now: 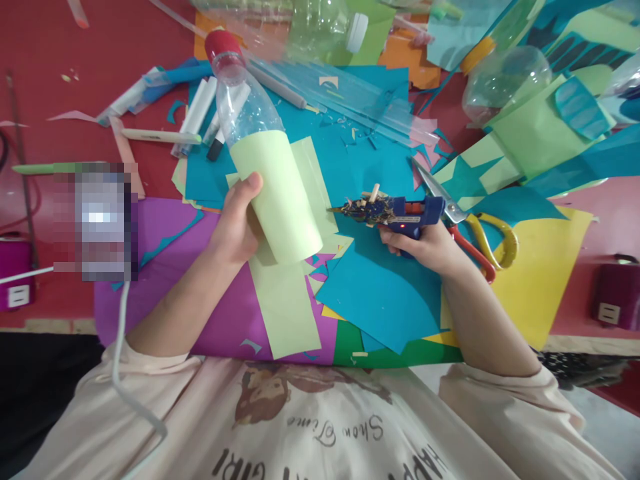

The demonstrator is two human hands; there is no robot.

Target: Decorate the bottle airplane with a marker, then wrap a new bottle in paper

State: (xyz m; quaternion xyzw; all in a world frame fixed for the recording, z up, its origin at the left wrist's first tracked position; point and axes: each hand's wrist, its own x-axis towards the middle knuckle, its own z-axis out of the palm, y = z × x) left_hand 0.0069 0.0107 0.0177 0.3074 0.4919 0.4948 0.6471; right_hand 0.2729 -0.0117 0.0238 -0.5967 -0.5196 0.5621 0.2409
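Observation:
My left hand point(241, 223) grips a clear plastic bottle point(250, 107) with a red cap, tilted so its cap points away to the upper left. Pale green paper point(285, 200) wraps the lower part of the bottle, and my thumb lies over it. In my right hand point(417, 247) is a blue hot glue gun point(413, 212) with a small red light lit. Its nozzle, crusted with dark debris, points left toward the wrapped bottle, with a short gap between them. Scissors point(453, 210) with red and yellow handles lie just beyond my right hand.
Blue paper point(360, 160) covered with scraps lies under the work, with purple paper point(170, 253) at left and yellow paper point(550, 267) at right. Markers point(195, 117), a box cutter point(160, 136) and other plastic bottles point(505, 80) surround it. A cable point(120, 347) hangs at left.

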